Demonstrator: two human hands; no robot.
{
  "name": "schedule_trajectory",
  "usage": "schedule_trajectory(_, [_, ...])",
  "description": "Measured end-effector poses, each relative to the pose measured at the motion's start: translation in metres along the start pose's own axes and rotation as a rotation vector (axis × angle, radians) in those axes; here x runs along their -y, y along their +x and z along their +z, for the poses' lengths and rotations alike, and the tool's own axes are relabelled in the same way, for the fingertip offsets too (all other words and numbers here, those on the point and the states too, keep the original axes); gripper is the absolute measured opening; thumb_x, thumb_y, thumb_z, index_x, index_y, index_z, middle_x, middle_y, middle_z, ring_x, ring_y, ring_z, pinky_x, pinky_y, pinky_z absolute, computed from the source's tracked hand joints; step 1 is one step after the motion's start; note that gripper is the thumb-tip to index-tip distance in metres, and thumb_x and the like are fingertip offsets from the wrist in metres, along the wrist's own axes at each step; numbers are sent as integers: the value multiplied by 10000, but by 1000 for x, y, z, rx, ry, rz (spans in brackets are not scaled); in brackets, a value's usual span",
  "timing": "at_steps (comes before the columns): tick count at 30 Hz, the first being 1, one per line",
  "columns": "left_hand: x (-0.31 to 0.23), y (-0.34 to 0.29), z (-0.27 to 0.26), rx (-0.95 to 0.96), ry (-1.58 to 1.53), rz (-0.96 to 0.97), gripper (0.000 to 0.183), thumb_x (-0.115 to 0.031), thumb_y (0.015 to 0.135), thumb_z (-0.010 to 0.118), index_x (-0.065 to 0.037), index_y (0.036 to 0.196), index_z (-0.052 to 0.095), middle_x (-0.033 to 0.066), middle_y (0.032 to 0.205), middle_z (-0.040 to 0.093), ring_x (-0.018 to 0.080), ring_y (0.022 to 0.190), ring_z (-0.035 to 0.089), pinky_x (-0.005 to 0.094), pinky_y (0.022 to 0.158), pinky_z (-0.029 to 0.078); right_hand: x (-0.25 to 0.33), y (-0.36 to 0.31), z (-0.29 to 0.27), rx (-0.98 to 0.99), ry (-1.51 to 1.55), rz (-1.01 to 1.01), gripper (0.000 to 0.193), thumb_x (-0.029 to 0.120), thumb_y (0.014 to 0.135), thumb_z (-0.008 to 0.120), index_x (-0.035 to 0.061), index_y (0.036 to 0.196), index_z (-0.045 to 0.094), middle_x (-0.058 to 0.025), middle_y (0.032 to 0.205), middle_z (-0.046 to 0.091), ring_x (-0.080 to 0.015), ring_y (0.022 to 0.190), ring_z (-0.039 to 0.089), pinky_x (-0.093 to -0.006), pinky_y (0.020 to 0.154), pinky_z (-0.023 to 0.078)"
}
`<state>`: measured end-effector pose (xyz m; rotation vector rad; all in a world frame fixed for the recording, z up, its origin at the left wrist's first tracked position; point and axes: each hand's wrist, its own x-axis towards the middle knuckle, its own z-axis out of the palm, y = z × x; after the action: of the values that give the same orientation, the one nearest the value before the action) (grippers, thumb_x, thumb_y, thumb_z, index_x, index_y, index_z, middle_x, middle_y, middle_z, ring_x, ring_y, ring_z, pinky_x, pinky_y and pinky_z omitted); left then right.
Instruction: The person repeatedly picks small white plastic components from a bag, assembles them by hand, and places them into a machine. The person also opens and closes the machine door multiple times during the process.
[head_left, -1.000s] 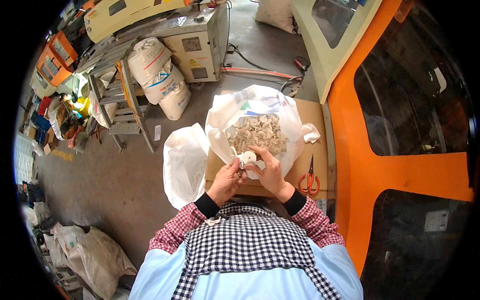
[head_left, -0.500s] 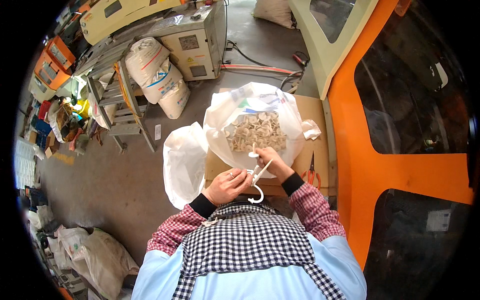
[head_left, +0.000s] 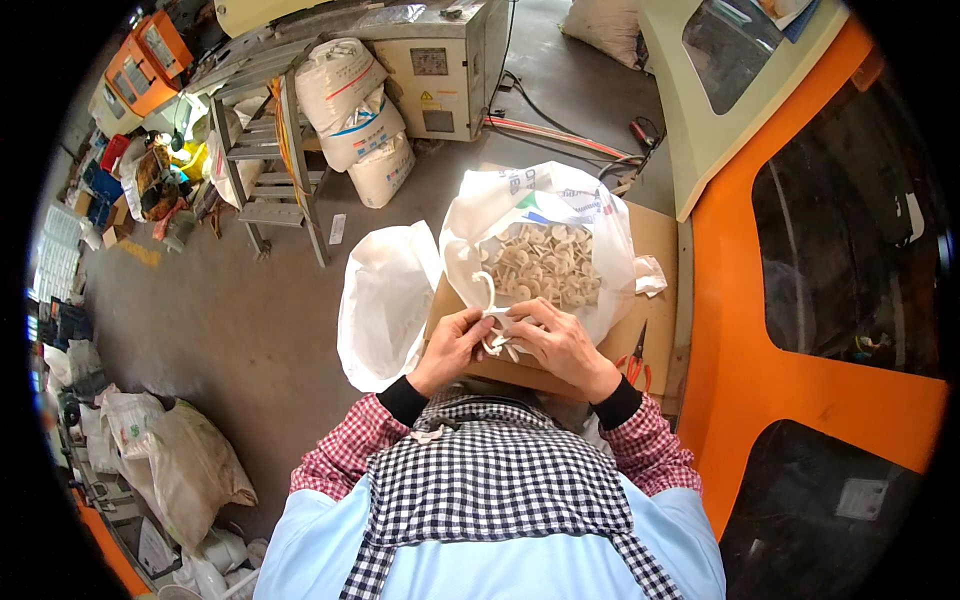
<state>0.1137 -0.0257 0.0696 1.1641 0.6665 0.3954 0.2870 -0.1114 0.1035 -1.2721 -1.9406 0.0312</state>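
White plastic hooked piece (head_left: 486, 288), pinched in grip of left hand (head_left: 452, 350) and right hand (head_left: 562, 348), over near edge of open bag (head_left: 458, 245). Looks mid-handling, not yet released. Red-handled scissors (head_left: 637, 364) off right, unheld. Plenty of loose disc-shaped pieces (head_left: 545, 265) in bag; finished count, can't tell. Farther back, stacked sacks (head_left: 365, 130).

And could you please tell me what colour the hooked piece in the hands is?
The hooked piece is white, best seen in the head view.
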Motion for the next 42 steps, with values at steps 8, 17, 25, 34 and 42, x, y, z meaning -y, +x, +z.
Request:
schedule_trajectory(8, [43, -13, 1, -265, 55, 231, 128, -123, 922, 517, -14, 892, 577, -19, 682, 546, 50, 546, 482, 204, 467, 393, 17, -29, 41, 180, 1326, 1039, 134, 144, 927, 502, 26, 984, 532, -51, 781, 591, -76, 564, 542, -192, 507, 435])
schedule_trajectory(17, [45, -35, -2, -515, 588, 604, 135, -23, 817, 562, 18, 940, 598, 67, 741, 589, 201, 640, 588, 316, 579, 484, 10, -46, 73, 155, 1262, 1176, 258, 185, 931, 478, 1, 799, 601, 9, 588, 520, -63, 446, 428, -202, 411, 331])
schedule_trajectory(25, [62, -53, -35, -247, 917, 702, 219, 28, 732, 549, -5, 945, 586, 131, 791, 570, 295, 689, 597, 338, 600, 491, -148, -82, 87, -210, 270, 1242, 444, 360, 926, 465, -6, 755, 647, -38, 543, 555, -122, 472, 507, -265, 468, 395])
schedule_trajectory(34, [122, -69, -158, -775, 1286, 134, 242, -121, 848, 513, -18, 1066, 541, 162, 879, 598, 327, 757, 609, 405, 640, 496, -66, -55, 67, -157, 104, 940, 221, 178, 869, 569, -29, 818, 625, -97, 605, 601, -138, 551, 566, -281, 539, 438])
schedule_trajectory(42, [111, -42, -184, -610, 1335, -43, 312, -168, 812, 597, -5, 1068, 524, 194, 973, 541, 381, 816, 581, 436, 679, 487, -24, -61, 75, -153, 53, 949, 194, 152, 854, 576, -33, 806, 613, -157, 653, 597, -245, 574, 584, -319, 558, 449])
